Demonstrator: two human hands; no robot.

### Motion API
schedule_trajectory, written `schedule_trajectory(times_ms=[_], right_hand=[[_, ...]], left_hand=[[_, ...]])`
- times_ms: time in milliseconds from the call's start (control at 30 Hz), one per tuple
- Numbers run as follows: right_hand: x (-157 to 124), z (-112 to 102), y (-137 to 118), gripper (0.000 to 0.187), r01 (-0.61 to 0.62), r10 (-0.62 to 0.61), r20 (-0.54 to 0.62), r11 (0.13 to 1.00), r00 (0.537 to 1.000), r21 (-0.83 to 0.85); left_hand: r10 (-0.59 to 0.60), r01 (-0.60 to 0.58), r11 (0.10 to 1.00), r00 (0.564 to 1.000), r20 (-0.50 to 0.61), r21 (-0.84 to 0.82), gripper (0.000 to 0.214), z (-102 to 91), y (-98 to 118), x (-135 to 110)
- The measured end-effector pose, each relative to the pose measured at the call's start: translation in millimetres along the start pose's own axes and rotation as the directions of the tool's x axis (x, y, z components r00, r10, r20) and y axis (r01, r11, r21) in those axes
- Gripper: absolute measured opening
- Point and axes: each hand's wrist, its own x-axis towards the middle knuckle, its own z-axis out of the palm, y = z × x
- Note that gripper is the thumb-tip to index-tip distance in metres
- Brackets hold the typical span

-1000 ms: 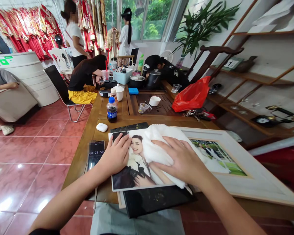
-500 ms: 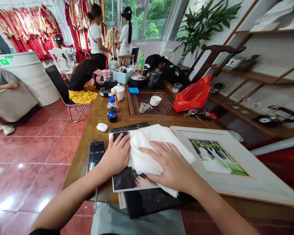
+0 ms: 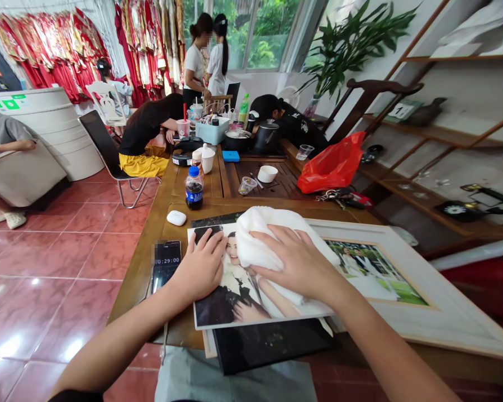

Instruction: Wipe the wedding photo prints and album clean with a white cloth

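Observation:
A large wedding photo print (image 3: pixel 230 298) lies on the wooden table (image 3: pixel 151 245) in front of me. My left hand (image 3: pixel 201 265) lies flat on its left part, fingers stretched out, pinning it down. My right hand (image 3: pixel 295 262) presses a white cloth (image 3: pixel 260 234) onto the middle of the print, fingers spread over it. A black board (image 3: pixel 268 343) sticks out from under the print at the near edge. To the right lies a framed photo in a pale wide frame (image 3: pixel 419 296).
A phone showing a timer (image 3: pixel 165 262), a white earbud case (image 3: pixel 176 218) and a dark drink bottle (image 3: pixel 194 188) sit to the left. Further back are a tea tray with cups (image 3: pixel 267 173), a red plastic bag (image 3: pixel 333 164), and people sitting and standing.
My right hand slid the cloth left over the print, then back right and up, uncovering the face in the photo again. My left hand stayed put. Two people at the back moved right.

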Motion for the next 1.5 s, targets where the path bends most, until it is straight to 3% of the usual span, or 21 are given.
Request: schedule_trajectory(times_ms=[100, 200, 500, 733, 800, 933, 1000, 1067, 1133, 1233, 1267, 1300, 1400, 1500], right_hand=[[0, -2, -7, 0.065, 0.087, -0.088, 0.041, 0.996, 0.995, 0.024], [1, -4, -6, 0.065, 0.096, -0.098, 0.063, 0.995, 0.993, 0.034], [10, -2, 31, 0.059, -0.138, 0.138, -0.049, 0.99, 0.989, 0.006], [-17, -12, 59, 0.046, -0.18, 0.252, -0.229, 0.938, 0.94, 0.295], [-32, -13, 71, 0.046, -0.156, 0.304, -0.365, 0.911, 0.88, 0.382], [-70, -19, 100, 0.051, -0.194, 0.454, -0.631, 0.878, 0.629, 0.438], [-89, -27, 112, 0.055, -0.237, 0.408, -0.728, 0.913, 0.55, 0.333], [-107, -36, 122, 0.055, -0.279, 0.294, -0.768, 0.948, 0.568, 0.156], [-122, -40, 130, 0.054, -0.331, 0.228, -0.739, 0.944, 0.634, 0.007], [-138, -29, 143, 0.055, -0.363, 0.225, -0.57, 0.922, 0.79, -0.138], [-142, -22, 147, 0.056, -0.319, 0.214, -0.456, 0.933, 0.864, -0.166], [-144, -13, 150, 0.056, -0.287, 0.217, -0.366, 0.947, 0.905, -0.148], [-144, 10, 152, 0.048, -0.278, 0.253, -0.251, 0.958, 0.934, -0.072], [-136, 16, 145, 0.043, -0.316, 0.301, -0.182, 0.947, 0.936, -0.055]], left_hand=[[0.006, -0.006, 1.0, 1.0, 0.001, 0.005, 0.051, 0.2, 0, 0], [0.006, -0.006, 1.0, 1.0, 0.006, 0.004, 0.051, 0.2, -1, 0], [-0.004, 0.004, 1.0, 1.0, -0.008, -0.004, 0.053, -0.8, -1, 0], [-0.002, 0.002, 1.0, 1.0, 0.001, 0.028, 0.053, -1.0, -1, 1], [-0.002, 0.002, 0.999, 1.0, 0.003, 0.035, 0.053, -0.5, -1, 1], [0.003, -0.003, 0.999, 1.0, 0.005, 0.044, 0.053, -0.3, -1, 1], [0.0, 0.0, 0.999, 1.0, 0.008, 0.044, 0.053, -0.8, -1, 1], [-0.002, 0.002, 0.999, 1.0, 0.008, 0.047, 0.052, -1.5, -1, 1], [0.001, -0.001, 0.999, 1.0, 0.001, 0.05, 0.052, -2.5, -1, 0], [0.009, -0.007, 0.998, 0.999, -0.038, 0.056, 0.05, -4.0, -1, 0], [0.017, -0.013, 0.998, 0.998, -0.059, 0.06, 0.049, -4.7, -1, 0], [0.025, -0.019, 0.998, 0.996, -0.082, 0.068, 0.047, -5.5, 0, 0], [0.045, -0.029, 0.994, 0.988, -0.148, 0.11, 0.042, -9.1, 4, -1], [0.053, -0.027, 0.99, 0.979, -0.197, 0.135, 0.037, -15.2, 7, -7]])
